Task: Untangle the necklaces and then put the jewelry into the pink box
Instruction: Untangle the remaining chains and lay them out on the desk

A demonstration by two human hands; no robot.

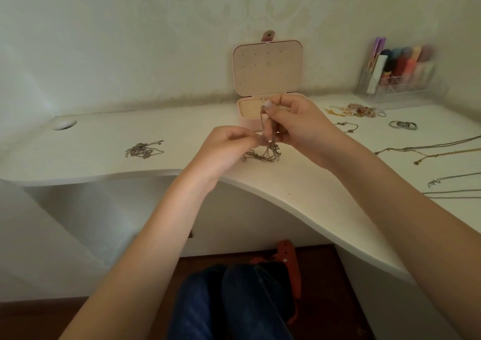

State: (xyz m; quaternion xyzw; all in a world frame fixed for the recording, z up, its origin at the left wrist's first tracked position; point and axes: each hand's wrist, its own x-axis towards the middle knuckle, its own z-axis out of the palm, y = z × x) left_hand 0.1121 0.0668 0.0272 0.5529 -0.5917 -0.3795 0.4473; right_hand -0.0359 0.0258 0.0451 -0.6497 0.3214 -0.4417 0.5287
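A tangle of thin necklaces (263, 155) hangs between my hands, its lower end lying on the white desk (182, 141). My right hand (294, 120) pinches the chains up high. My left hand (229, 144) pinches a strand lower, at the left of the knot. The pink box (268, 68) stands open behind my hands, lid upright against the wall, its tray partly hidden by my right hand. A separate silver chain pile (144, 149) lies to the left. Long chains (429, 150) lie stretched out at the right.
Earrings and a beaded bracelet (361, 110) and rings (403, 125) lie at the back right. A small chain (347, 127) rests near my right wrist. A clear organizer (400, 74) with cosmetics stands by the wall. A cable hole (63, 124) is at the far left.
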